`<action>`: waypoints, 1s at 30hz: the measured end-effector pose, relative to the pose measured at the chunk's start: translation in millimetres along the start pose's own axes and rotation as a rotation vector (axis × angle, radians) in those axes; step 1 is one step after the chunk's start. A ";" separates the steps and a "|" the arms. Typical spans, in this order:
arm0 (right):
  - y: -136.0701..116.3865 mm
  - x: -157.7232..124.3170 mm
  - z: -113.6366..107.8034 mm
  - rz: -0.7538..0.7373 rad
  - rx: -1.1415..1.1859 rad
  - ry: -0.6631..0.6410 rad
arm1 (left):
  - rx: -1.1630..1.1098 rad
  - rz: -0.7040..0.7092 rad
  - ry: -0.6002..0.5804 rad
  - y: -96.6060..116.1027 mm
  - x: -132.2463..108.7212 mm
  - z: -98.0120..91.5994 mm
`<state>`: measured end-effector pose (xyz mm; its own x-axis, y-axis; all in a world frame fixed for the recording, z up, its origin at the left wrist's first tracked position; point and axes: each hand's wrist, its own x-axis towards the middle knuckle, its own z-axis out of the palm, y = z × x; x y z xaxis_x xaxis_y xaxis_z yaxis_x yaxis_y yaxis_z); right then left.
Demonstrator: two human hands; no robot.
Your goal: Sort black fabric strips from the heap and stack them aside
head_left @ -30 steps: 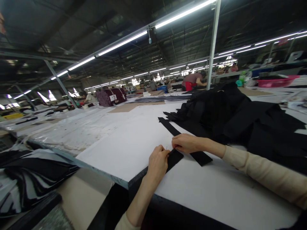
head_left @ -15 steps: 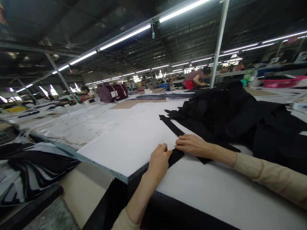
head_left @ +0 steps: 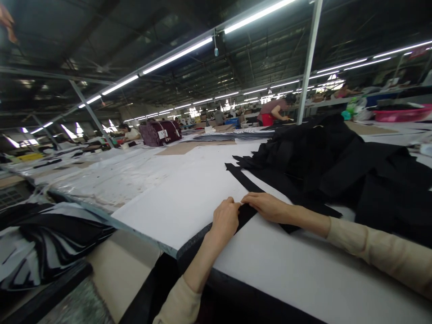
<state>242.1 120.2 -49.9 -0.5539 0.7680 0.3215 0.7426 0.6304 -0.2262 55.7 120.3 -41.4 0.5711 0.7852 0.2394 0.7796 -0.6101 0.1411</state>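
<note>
A black fabric strip (head_left: 245, 215) runs slantwise over the white-covered table (head_left: 162, 198) and hangs over its near corner. My left hand (head_left: 225, 219) is closed on the strip's far edge, thumb and fingers pinched together. Just to its right, my right hand (head_left: 268, 207) pinches the same edge, its fingertips almost meeting those of the left. Whatever lies between the fingertips is too small to make out. Beyond the right hand, another narrow black strip (head_left: 245, 178) leads away across the table.
A large heap of black fabric pieces (head_left: 324, 157) covers the table's right side. Layered black and white cloth (head_left: 57, 238) lies low at left. Farther back are purple bundles (head_left: 161, 132), a metal post (head_left: 308, 63), a pink basin (head_left: 401, 114) and a bent-over person (head_left: 272, 110).
My right hand has shifted slightly left, bringing its fingertips close to my left hand's. Near the table corner the strip now bulges up a little. The view has turned slightly.
</note>
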 end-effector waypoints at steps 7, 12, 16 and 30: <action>-1.0 -0.9 -2.5 -0.018 0.024 -0.008 | -0.260 -0.066 0.136 -39.5 -60.6 -10.3; -2.6 0.1 -5.8 -0.028 -0.032 -0.108 | -0.134 0.036 0.227 -42.1 -71.2 -1.0; -8.5 3.5 -7.7 -0.068 -0.124 -0.229 | -0.018 0.104 0.244 -42.5 -69.5 1.9; -44.2 7.3 -10.3 -0.102 -0.329 -0.322 | -0.382 -0.065 0.110 -56.8 -114.8 -29.7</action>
<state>209.1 96.8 -28.1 -0.6800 0.7331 0.0135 0.7296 0.6747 0.1120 -61.7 61.6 -48.4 0.4764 0.8202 0.3169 0.6500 -0.5712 0.5013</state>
